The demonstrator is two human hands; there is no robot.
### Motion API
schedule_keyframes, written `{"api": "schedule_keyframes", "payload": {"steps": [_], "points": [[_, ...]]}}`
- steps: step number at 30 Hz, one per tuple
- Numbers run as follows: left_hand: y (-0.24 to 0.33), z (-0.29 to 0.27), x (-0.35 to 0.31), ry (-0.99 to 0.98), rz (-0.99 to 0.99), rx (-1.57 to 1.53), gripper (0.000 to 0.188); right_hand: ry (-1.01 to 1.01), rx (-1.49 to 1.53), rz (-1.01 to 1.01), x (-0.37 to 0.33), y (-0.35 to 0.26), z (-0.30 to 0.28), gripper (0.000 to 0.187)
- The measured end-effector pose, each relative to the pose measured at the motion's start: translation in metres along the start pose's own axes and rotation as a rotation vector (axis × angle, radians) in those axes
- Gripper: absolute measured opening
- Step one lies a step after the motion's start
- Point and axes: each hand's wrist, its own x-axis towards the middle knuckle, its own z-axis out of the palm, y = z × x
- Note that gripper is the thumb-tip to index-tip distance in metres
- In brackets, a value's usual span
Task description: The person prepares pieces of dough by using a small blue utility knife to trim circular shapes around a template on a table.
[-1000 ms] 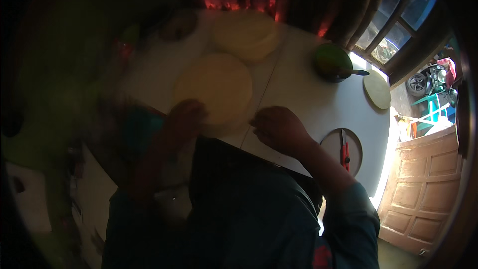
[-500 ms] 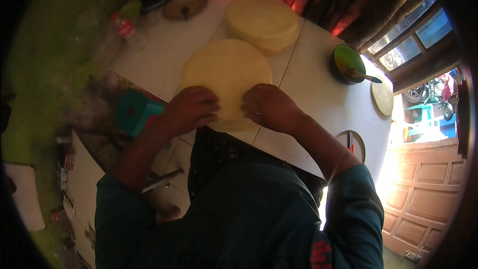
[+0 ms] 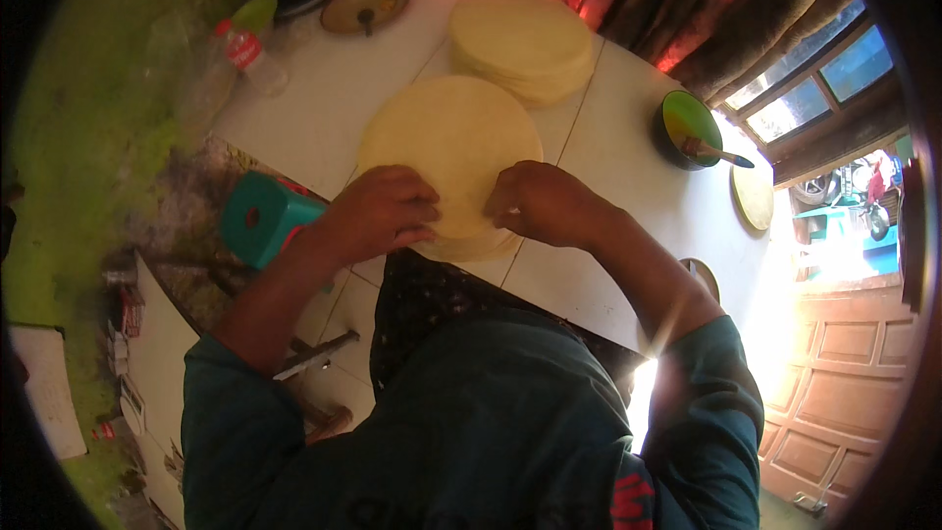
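Observation:
A stack of thin, round, pale-yellow dough sheets [image 3: 449,132] lies in front of me near the table's front edge. At its near left rim, my left hand [image 3: 391,208] has its fingers curled and closed on the edge of the top sheet. My right hand [image 3: 542,202] pinches the same sheet at the near right rim. The lower sheets' edges peek out between my hands, nearer to me. Behind stands a second, thicker stack of round sheets [image 3: 522,39], untouched by either hand.
On the white tiled table [image 3: 628,206], a green bowl [image 3: 687,118] with a brush [image 3: 721,151] across it stands right, beside a pale disc [image 3: 753,194]. A round lid [image 3: 365,6] and plastic bottle [image 3: 245,49] are far left. A teal stool [image 3: 257,221] stands below, left.
My hands keep their grip at the near rim, with only a slight shift. The top sheet's near edge now shows more distinctly above the sheets below. The view has moved slightly.

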Motion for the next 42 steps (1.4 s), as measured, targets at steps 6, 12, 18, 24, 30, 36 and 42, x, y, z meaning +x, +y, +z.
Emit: {"api": "schedule_keyframes", "payload": {"steps": [6, 12, 18, 24, 30, 36, 42], "points": [[-0.002, -0.003, 0.004, -0.03, 0.026, 0.0, 0.025, -0.045, 0.205, 0.04, 0.003, 0.006, -0.004, 0.015], [-0.005, -0.006, 0.007, -0.056, 0.046, -0.004, 0.024, 0.019, 0.156, 0.045, 0.004, 0.007, 0.001, 0.015], [-0.006, -0.009, 0.008, -0.104, 0.027, -0.049, 0.028, 0.107, 0.243, 0.191, 0.004, -0.002, 0.005, 0.012], [0.002, 0.002, 0.013, -0.031, -0.001, 0.007, 0.033, 0.188, 0.085, 0.028, 0.002, 0.004, 0.02, 0.01], [0.018, 0.018, 0.023, 0.047, -0.137, -0.012, 0.029, 0.204, 0.162, 0.063, 0.0, 0.004, 0.019, 0.011], [0.013, 0.017, 0.021, 0.066, -0.121, -0.011, 0.026, 0.193, 0.203, 0.219, 0.006, 0.002, 0.012, 0.017], [0.01, 0.012, 0.021, 0.056, -0.141, -0.119, 0.02, 0.142, 0.18, 0.226, 0.006, 0.004, 0.009, 0.018]]}}
